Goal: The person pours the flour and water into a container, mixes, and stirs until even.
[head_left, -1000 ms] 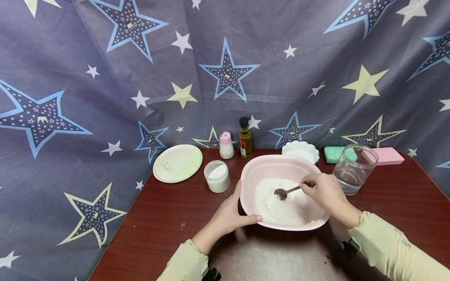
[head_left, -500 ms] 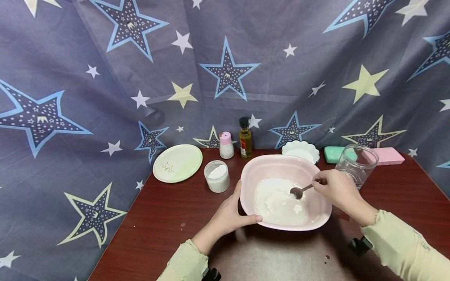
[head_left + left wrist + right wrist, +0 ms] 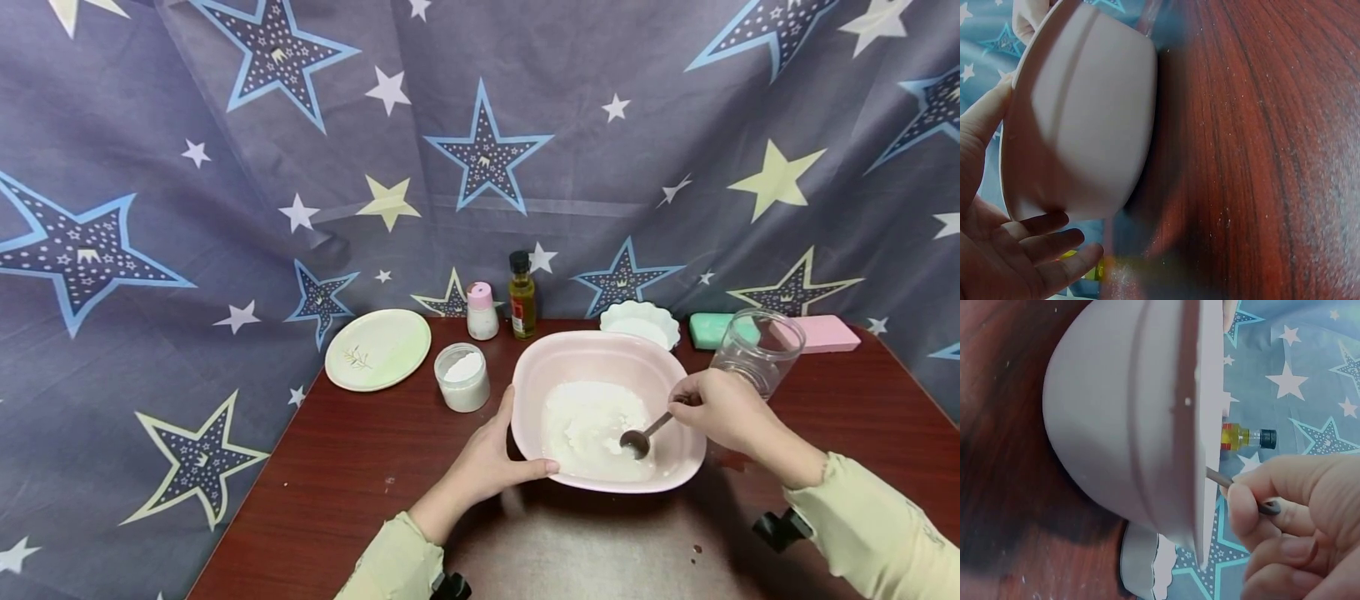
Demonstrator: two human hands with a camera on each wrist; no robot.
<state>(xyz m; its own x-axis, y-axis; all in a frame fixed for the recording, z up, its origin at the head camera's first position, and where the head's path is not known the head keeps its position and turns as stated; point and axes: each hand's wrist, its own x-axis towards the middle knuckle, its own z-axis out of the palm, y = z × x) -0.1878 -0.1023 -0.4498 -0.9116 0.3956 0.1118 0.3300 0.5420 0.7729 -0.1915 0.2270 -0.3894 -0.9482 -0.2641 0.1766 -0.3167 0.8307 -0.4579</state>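
A pink basin point(image 3: 592, 350) stands on the table with white powder and cloudy liquid point(image 3: 592, 425) in it. My left hand point(image 3: 487, 458) holds its left side, thumb on the near rim and fingers against the outer wall, as the left wrist view also shows point(image 3: 1010, 250). With thumb and fingers my right hand point(image 3: 723, 408) pinches the handle of a small dark measuring spoon point(image 3: 635, 443) over the basin's right part. The spoon's bowl is down at the mixture. In the right wrist view the basin wall point(image 3: 1122, 412) hides that bowl, and only the handle point(image 3: 1219, 477) shows.
Left of the basin are a jar of white powder point(image 3: 462, 379) and a plate point(image 3: 378, 350). Behind stand a pink-capped shaker point(image 3: 482, 312), an oil bottle point(image 3: 522, 296) and a scalloped white bowl point(image 3: 641, 321). A glass point(image 3: 761, 350), a green block point(image 3: 708, 331) and a pink block point(image 3: 828, 333) are right.
My right hand has moved right, and the spoon has gone from the middle of the basin to its right, then slightly nearer. The left hand keeps its place on the basin.
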